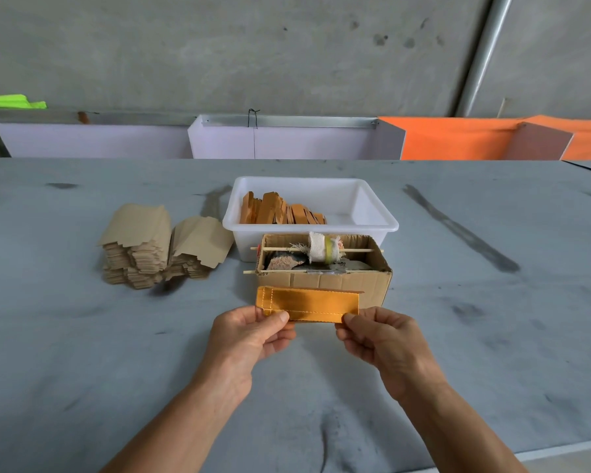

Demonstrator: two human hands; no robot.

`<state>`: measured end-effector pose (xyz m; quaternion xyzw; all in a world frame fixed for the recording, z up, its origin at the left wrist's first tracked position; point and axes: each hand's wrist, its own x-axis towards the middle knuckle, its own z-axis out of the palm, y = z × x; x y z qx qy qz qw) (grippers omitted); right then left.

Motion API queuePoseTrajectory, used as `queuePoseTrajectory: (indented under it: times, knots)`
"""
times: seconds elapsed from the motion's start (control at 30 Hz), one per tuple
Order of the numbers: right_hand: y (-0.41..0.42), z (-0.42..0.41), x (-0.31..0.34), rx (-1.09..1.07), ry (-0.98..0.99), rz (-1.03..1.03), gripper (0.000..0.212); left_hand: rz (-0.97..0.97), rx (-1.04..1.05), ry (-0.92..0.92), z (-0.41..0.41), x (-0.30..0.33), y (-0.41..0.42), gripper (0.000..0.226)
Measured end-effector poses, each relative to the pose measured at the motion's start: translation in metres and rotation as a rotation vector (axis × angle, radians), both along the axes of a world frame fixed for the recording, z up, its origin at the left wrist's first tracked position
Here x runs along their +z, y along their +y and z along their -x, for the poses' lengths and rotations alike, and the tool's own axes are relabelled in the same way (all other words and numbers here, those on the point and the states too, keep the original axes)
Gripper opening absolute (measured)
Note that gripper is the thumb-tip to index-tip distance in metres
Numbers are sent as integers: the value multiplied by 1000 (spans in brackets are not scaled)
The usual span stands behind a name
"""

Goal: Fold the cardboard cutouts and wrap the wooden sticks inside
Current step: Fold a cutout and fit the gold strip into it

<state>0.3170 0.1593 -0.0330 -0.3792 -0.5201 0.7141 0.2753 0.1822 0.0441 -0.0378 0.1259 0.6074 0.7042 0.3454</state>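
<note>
far left of the grip, beyond the left hand, two stacks of tan cardboard cutouts (pixel 144 247) sit on the grey table (pixel 82 336). the left hand (pixel 249 332) pinches the lower left edge of a folded gold cutout (pixel 307 303), thumb on top. the right hand (pixel 382 339) pinches its lower right corner the same way, so the piece is held level between both hands, above the table. just behind the grip stands an open cardboard box (pixel 325 278) with a cloth-wrapped roller (pixel 323 250) on a thin skewer. behind that, a white plastic tub (pixel 365 206) holds orange wooden sticks (pixel 280 209).
</note>
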Motion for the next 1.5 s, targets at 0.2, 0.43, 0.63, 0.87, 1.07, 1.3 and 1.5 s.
queuePoseTrajectory:
  times: [0.2, 0.43, 0.63, 0.87, 1.07, 1.3, 1.5]
  knots:
    - [-1, 0, -4, -85, 22, -73, 17, -28, 29, 12, -2, 0, 0, 14]
    - [-4, 4, -7, -159, 120, -173, 15, -111, 97, 1, -11, -2, 7, 16]
    - [-13, 9, -17, -256, 273, 4, 27, -172, 156, 205, -16, -4, 12, 26]
    - [-28, 23, -24, -190, 302, 193, 36, -212, 182, 295, -20, -9, 18, 37]
    - [-29, 30, -23, -165, 316, 248, 18, -141, 214, 238, -20, -16, 23, 45]
    - [-25, 25, -27, -143, 349, 250, 11, -151, 195, 187, -17, -17, 23, 35]
    - [-22, 25, -25, -172, 356, 299, 17, -221, 162, 96, -10, -13, 20, 17]
